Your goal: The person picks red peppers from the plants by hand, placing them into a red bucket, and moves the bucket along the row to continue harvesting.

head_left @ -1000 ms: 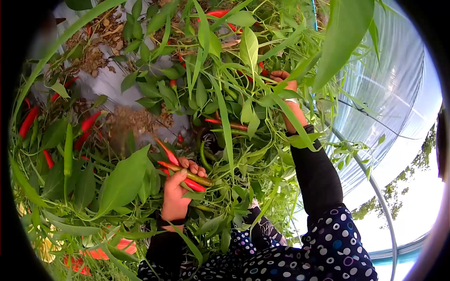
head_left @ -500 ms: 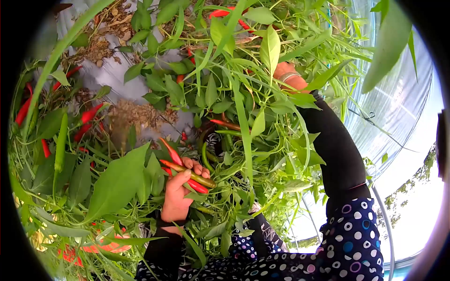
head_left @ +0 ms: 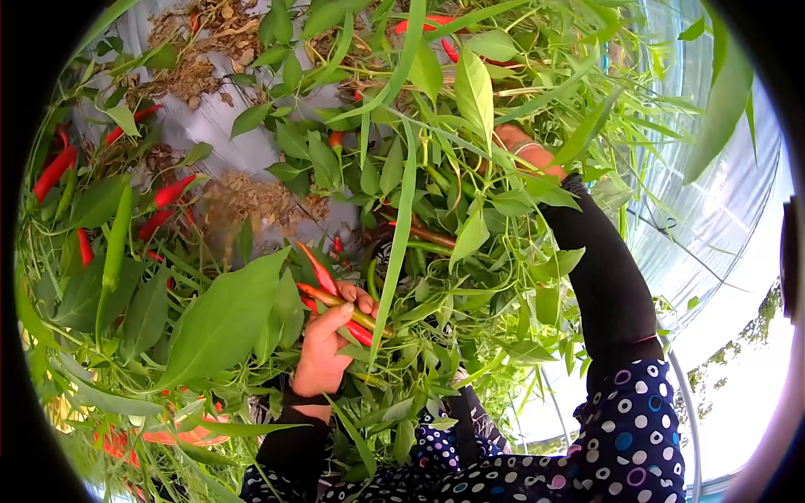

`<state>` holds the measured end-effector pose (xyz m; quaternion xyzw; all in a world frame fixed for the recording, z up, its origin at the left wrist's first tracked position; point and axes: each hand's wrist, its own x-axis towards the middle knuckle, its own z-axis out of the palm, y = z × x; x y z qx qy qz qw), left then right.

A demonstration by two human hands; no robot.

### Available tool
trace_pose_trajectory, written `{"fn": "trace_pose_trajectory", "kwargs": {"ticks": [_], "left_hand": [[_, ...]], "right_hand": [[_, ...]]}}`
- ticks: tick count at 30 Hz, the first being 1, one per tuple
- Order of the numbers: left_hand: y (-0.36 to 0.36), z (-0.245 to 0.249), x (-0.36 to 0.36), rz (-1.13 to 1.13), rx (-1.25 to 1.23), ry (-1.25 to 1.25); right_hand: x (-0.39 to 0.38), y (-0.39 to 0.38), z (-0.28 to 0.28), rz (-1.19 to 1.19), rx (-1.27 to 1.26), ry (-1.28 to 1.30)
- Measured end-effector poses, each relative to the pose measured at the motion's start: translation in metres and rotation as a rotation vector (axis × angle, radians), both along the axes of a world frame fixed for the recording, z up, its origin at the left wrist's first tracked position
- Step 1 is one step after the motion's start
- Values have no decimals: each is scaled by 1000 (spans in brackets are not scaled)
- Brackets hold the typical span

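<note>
Greenhouse sheeting behind, chili plants (head_left: 226,318) all round. Nearest, left hand (head_left: 323,352) is closed round a bunch of picked chilies (head_left: 331,298). Farther in, right hand (head_left: 511,138) is among leaves, grip hidden. Many red chilies (head_left: 168,193) hang unpicked, so much is left.

Bright daylight fills a growing tunnel: translucent plastic film (head_left: 721,210) curves down the right of the frame over a metal hoop (head_left: 683,394), a grey ground sheet (head_left: 218,151) strewn with dry debris (head_left: 251,201) lies at upper left, and trees (head_left: 759,268) show outside at far right.
</note>
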<state>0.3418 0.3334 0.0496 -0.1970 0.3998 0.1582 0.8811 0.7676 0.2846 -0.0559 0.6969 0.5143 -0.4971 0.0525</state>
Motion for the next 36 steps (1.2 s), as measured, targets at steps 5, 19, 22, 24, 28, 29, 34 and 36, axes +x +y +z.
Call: {"fn": "trace_pose_trajectory", "kwargs": {"ticks": [5, 19, 22, 24, 28, 29, 34, 36], "left_hand": [[-7, -11, -5, 13, 19, -50], [5, 4, -8, -191, -20, 184], [4, 1, -4, -152, 25, 202], [-3, -10, -5, 12, 20, -68], [2, -5, 0, 22, 59, -52], [2, -4, 0, 21, 63, -55], [7, 5, 2, -21, 102, -9], [-2, -9, -9, -53, 117, -58]], "right_hand": [[-29, 14, 35, 28, 50, -228], [-107, 52, 108, -83, 206, -447], [-124, 56, 144, -161, 209, -553], [-115, 36, 162, -401, 232, -496], [-135, 36, 195, -552, 358, -491], [-134, 29, 192, -427, 482, -479], [-159, 23, 204, -378, 613, -322], [-170, 24, 222, -430, 639, -288]]}}
